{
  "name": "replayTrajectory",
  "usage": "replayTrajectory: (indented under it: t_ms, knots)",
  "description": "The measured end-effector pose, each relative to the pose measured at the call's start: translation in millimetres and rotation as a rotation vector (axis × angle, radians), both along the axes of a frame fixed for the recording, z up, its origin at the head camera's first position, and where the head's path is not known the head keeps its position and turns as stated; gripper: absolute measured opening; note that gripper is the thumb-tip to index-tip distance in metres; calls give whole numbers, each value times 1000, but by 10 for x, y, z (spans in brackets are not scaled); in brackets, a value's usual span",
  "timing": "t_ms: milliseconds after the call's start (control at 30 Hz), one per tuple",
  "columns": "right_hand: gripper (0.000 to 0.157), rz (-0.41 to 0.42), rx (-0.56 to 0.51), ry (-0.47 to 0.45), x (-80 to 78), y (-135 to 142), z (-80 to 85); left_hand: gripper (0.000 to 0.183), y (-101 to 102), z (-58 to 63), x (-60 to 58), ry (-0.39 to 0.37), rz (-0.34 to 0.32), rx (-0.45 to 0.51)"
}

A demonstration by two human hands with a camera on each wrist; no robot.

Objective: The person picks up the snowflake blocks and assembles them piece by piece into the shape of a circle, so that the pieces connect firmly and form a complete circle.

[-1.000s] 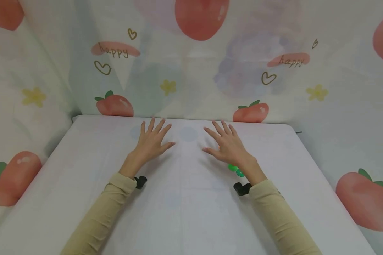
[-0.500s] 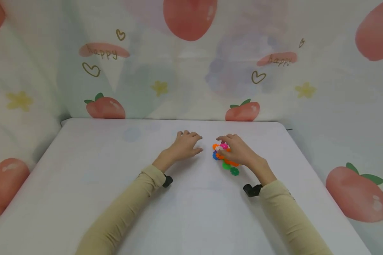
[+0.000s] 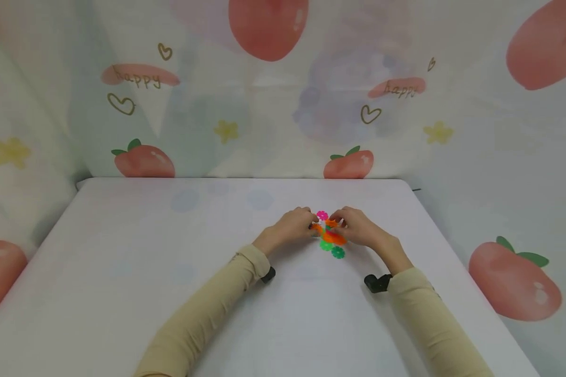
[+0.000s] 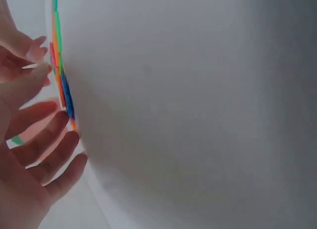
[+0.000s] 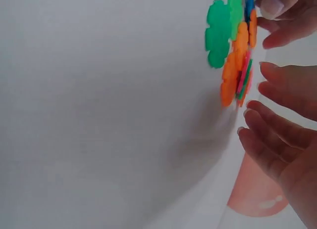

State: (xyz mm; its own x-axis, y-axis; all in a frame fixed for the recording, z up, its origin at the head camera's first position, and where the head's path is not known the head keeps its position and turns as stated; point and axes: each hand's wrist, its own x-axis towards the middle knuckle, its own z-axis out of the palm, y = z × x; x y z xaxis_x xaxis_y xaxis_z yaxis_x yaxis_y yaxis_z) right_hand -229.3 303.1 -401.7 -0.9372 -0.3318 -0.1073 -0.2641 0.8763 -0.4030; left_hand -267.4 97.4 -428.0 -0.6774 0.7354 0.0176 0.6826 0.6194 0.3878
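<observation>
A small pile of flower-shaped plastic discs lies on the white table (image 3: 245,324), right of the middle. In it are a pink disc (image 3: 322,215), orange discs (image 3: 335,239), a light green disc (image 3: 326,245) and a dark green disc (image 3: 338,252). A blue disc (image 4: 68,96) shows edge-on in the left wrist view. My left hand (image 3: 292,224) is at the pile's left side, fingers loosely bent, tips right at the discs. Opposite it, my right hand (image 3: 358,226) has thumb and fingers spread apart at the right side. Neither hand visibly grips a disc.
Black wrist devices (image 3: 268,275) (image 3: 377,283) stick out from under both sleeve cuffs, low over the table. Behind the table's far edge hangs a patterned cloth (image 3: 264,115) printed with fruit, hearts and yellow flowers.
Both hands, spread wide a second ago, have drawn together around the discs with fingers bending. The left hand moved right to reach the pile. The view has turned slightly to the right.
</observation>
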Motion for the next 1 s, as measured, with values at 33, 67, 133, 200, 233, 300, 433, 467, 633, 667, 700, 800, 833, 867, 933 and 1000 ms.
replayTrajectory:
  t_ms: [33, 67, 133, 200, 233, 300, 433, 467, 633, 667, 700, 800, 833, 867, 933, 1000]
  knots:
    - [28, -3, -1, 0, -2, 0, -8, 34, 7, -11, 4, 13, 0, -9]
    - [27, -5, -1, 3, -7, 0, -19, 32, 13, -21, 7, 28, 1, -20]
    - [27, -19, -3, 1, -13, -6, -36, 28, 19, -32, 13, 50, 7, -41]
    - [27, -34, -1, 7, -27, -15, -55, 27, 25, -41, 14, 63, 13, -59]
    - [28, -40, 2, 15, -37, -18, -62, 26, 28, -45, 14, 68, 18, -67]
    - [31, -58, 10, 28, -62, -26, -79, 27, 30, -47, 15, 73, 31, -78]
    - [36, -100, 53, 40, -122, -36, -121, 27, 21, -29, 26, 50, 47, -81]
    - [36, -114, 66, 39, -132, -38, -132, 26, 13, -19, 30, 38, 47, -79]
    - [35, -181, 72, -5, -153, -84, -131, 27, -133, 50, 38, -52, 67, -17]
    - [36, -200, 59, -25, -150, -95, -121, 28, -178, 66, 32, -84, 77, 15]
    - [37, -216, 41, -46, -149, -104, -106, 29, -227, 78, 27, -119, 91, 55]
    - [36, -248, -14, -82, -141, -121, -71, 31, -409, 96, 28, -241, 145, 214]
    - [35, -255, -30, -82, -141, -124, -72, 31, -471, 93, 34, -277, 163, 270]
    - [33, -253, -45, -73, -140, -127, -76, 30, -532, 97, 47, -310, 186, 321]
    - [29, -234, -77, -37, -132, -147, -86, 29, -657, 99, 81, -365, 236, 418]
    - [25, -218, -113, 2, -116, -184, -102, 28, -766, 100, 112, -412, 285, 508]
